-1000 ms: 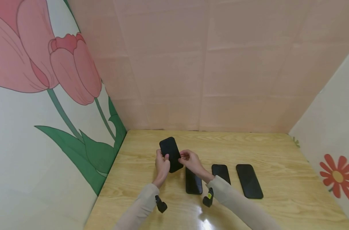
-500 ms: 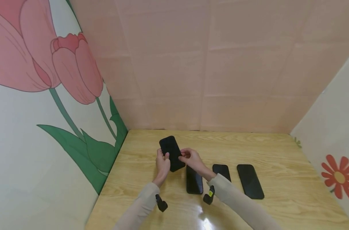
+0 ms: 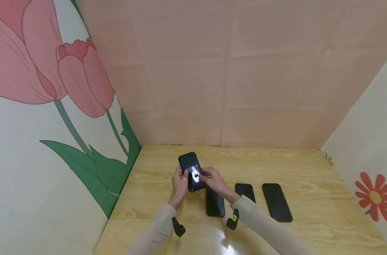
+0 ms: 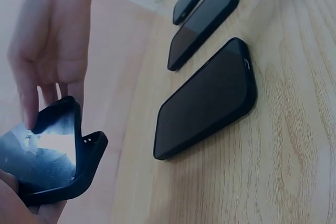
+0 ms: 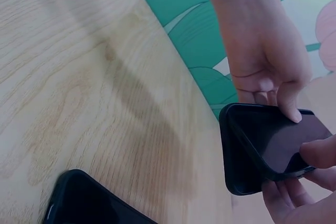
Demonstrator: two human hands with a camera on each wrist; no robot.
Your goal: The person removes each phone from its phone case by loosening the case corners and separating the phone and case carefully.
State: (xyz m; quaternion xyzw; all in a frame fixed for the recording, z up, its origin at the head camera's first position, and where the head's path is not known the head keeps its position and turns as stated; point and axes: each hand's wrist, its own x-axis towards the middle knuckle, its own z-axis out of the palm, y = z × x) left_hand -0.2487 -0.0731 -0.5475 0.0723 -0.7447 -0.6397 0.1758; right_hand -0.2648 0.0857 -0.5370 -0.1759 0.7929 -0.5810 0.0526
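Both hands hold a dark phone point(image 3: 188, 161) above the table. My left hand point(image 3: 179, 185) grips its left side, thumb over the face; my right hand point(image 3: 214, 181) pinches the lower right part. In the left wrist view the phone point(image 4: 50, 153) stands partly out of a black case point(image 4: 93, 157), a gap between them at one corner. From the right wrist view, the case point(image 5: 235, 158) sits behind the tilted phone point(image 5: 286, 142), with a thumb of each hand on the screen. Some fingers are hidden behind the case.
Three other dark phones lie on the wooden table point(image 3: 168, 230): one point(image 3: 215, 205) just below the right hand, another point(image 3: 246, 192) partly behind the right forearm, a third point(image 3: 277, 202) further right. Walls with painted flowers and a pink backdrop point(image 3: 193, 88) surround the table.
The held phone's face has tilted and now shows a bright reflection where it was dark. My right thumb lies further over the face; both hands stay in nearly the same place.
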